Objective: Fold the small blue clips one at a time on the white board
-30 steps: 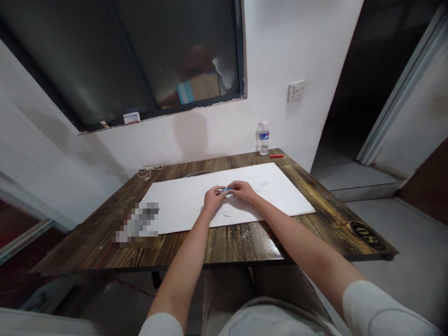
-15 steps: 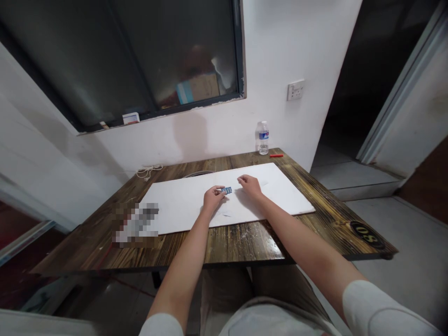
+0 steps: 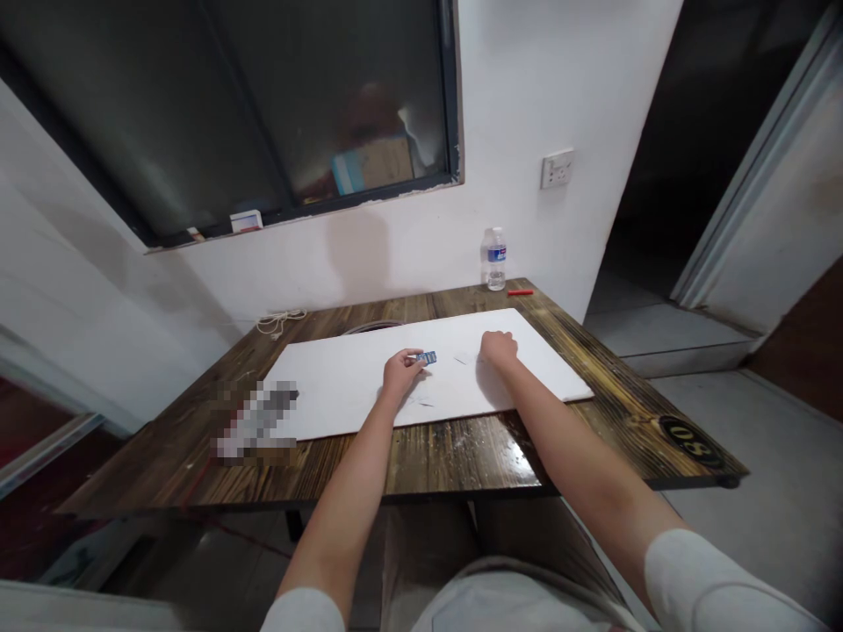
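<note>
Our left hand (image 3: 399, 374) still pinches the blue piece (image 3: 429, 358); our right hand (image 3: 499, 348) has moved rightward, fingertips hidden; we cannot tell its grip.

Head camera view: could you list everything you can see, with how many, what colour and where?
Wall: one, white, behind
Window: one, dark, upper left
Carton: one, brown and blue, seen in the window
Sill box: one, white, below the window
Socket: one, white, on the wall
Doorway: one, dark, right
Floor: one, grey, right
Table: one, brown, centre
Bottle: one, clear, blue label, far edge
Red stick: one, red, beside the bottle
Cord: one, whitish, far left
Number plate: one, black, right corner
Board: one, white, on the table
Pixelated patch: one, grey, contents unclear, left
Blue piece: one, blue, mid-board
Left hand: one, bare, pinching the blue piece
Right hand: one, bare, over the board
</note>
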A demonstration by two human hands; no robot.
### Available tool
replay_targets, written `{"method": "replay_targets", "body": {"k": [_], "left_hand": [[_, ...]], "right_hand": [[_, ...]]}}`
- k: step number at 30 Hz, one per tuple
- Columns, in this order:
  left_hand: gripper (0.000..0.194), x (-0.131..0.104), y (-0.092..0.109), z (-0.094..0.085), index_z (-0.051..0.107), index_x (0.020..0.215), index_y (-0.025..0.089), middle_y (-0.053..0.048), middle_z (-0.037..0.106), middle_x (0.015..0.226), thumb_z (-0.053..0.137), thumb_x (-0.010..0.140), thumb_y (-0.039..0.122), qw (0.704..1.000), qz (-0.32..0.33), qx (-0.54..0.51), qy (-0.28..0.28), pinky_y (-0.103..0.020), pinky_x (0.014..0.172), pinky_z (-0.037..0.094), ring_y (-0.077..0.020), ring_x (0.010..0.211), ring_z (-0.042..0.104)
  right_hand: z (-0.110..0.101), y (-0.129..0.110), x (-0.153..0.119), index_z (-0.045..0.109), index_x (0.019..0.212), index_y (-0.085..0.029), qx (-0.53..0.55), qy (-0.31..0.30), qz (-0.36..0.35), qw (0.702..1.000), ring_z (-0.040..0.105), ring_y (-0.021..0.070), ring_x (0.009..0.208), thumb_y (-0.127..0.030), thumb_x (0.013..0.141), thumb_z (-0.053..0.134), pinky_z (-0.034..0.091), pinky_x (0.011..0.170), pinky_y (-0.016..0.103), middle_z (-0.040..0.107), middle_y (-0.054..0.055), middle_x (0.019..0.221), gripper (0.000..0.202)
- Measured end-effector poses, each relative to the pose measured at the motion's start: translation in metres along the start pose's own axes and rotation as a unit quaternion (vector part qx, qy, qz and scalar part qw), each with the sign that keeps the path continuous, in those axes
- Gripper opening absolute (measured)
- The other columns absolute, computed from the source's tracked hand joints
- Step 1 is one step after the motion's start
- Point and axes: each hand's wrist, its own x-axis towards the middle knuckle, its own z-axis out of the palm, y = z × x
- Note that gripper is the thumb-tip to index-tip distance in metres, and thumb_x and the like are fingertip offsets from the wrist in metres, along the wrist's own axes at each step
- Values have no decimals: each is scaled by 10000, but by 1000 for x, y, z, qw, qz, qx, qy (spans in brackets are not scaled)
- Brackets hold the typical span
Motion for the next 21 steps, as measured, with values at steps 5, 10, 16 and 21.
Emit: {"method": "replay_targets", "body": {"k": [5, 10, 16, 21], "left_hand": [[436, -1, 0, 0, 690, 941, 143, -31, 672, 669, 841, 579, 333, 1000, -6, -8, 1, -232, 540, 513, -181, 609, 690], [437, -2, 2, 1, 691, 937, 138, -24, 662, 653, 851, 573, 320, 1000, -16, -15, 2, -242, 554, 534, -169, 597, 680], [453, -1, 2, 1, 687, 939, 137, -12, 653, 648, 860, 563, 321, 999, -23, -24, 1, -254, 570, 550, -165, 588, 679], [441, -2, 2, 1, 685, 933, 136, -15, 658, 644, 854, 573, 326, 1000, -20, -20, 3, -254, 565, 545, -174, 591, 685]], "right_hand": [[-1, -7, -4, 719, 1039, -70, -14, 15, -30, 999, 611, 318, 1074, -26, 803, 542, 466, 782, 331, 678, 250, 1041, 298], [1, -9, -4, 746, 953, -76, -19, 39, -60, 997, 649, 322, 985, -18, 778, 558, 466, 698, 324, 695, 256, 970, 264], [5, -8, -6, 727, 930, -93, -16, 70, -83, 994, 617, 298, 957, -21, 789, 538, 449, 695, 322, 676, 236, 929, 246], [5, -8, -13, 659, 995, -103, 16, 114, -96, 989, 559, 273, 949, -14, 850, 425, 422, 710, 329, 614, 206, 1006, 290]]}}
